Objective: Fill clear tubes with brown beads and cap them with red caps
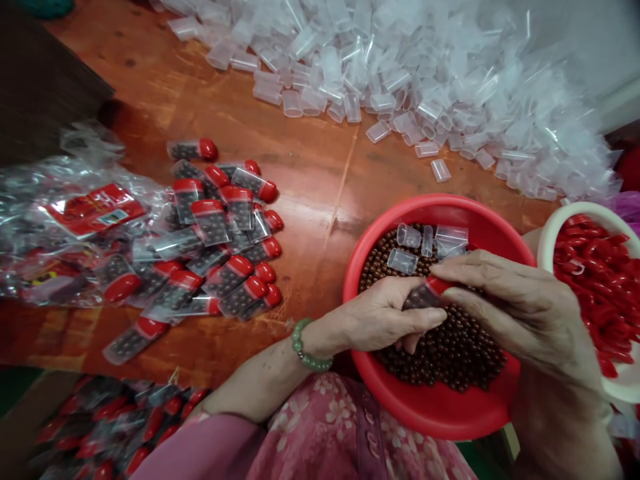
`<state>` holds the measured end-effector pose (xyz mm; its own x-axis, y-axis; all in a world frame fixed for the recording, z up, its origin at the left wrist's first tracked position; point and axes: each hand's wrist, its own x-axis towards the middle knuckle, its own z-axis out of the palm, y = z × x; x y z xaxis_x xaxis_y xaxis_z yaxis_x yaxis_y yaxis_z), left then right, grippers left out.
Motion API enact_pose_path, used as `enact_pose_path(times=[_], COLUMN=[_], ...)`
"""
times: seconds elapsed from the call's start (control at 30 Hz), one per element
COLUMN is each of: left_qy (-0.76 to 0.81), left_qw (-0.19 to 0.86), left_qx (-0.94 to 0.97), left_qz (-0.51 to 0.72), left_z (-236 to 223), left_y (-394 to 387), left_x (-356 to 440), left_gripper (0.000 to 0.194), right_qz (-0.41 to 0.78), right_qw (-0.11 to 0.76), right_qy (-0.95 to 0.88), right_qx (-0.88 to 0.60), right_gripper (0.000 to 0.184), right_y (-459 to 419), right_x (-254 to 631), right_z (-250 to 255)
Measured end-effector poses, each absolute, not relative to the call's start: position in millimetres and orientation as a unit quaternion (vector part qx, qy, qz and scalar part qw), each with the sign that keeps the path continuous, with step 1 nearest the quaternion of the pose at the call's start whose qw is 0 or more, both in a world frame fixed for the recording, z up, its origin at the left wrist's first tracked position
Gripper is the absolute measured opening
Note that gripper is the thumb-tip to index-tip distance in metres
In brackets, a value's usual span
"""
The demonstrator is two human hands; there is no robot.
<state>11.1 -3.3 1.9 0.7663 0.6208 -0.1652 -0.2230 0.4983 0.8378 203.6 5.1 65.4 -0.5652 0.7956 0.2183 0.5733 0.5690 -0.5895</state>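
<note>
A red bowl (430,407) of small brown beads (450,353) rests at my lap. Over it my left hand (385,317) grips a clear tube filled with beads (420,298). My right hand (515,303) pinches the red cap (438,285) at the tube's top end. Three empty clear tubes (425,241) lie on the beads at the far side of the bowl. A green bead bracelet (306,347) circles my left wrist.
A white bowl (550,233) of red caps (600,280) stands at the right. Several filled, capped tubes (220,247) lie heaped on the orange table, with bagged packs (75,227) at far left. A big heap of empty clear tubes (425,73) spreads across the back.
</note>
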Motion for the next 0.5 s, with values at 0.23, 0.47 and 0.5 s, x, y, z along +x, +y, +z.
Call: enact_pose_path(times=[0.23, 0.47, 0.5], left_qy=[0.25, 0.226, 0.225], left_qw=[0.839, 0.866, 0.863], left_qx=[0.354, 0.289, 0.298], left_qz=[0.33, 0.34, 0.34], left_z=[4, -1, 0], left_y=[0, -4, -4], left_x=[13, 16, 16], left_gripper=[0.05, 0.052, 0.052], right_qz=[0.153, -0.057, -0.059], right_qw=[0.185, 0.221, 0.231], right_qy=[-0.888, -0.895, -0.893], right_qx=[-0.392, -0.385, -0.382], right_gripper=[0.085, 0.084, 0.081], right_y=[-11, -8, -7], right_x=[193, 179, 178], right_z=[47, 23, 21])
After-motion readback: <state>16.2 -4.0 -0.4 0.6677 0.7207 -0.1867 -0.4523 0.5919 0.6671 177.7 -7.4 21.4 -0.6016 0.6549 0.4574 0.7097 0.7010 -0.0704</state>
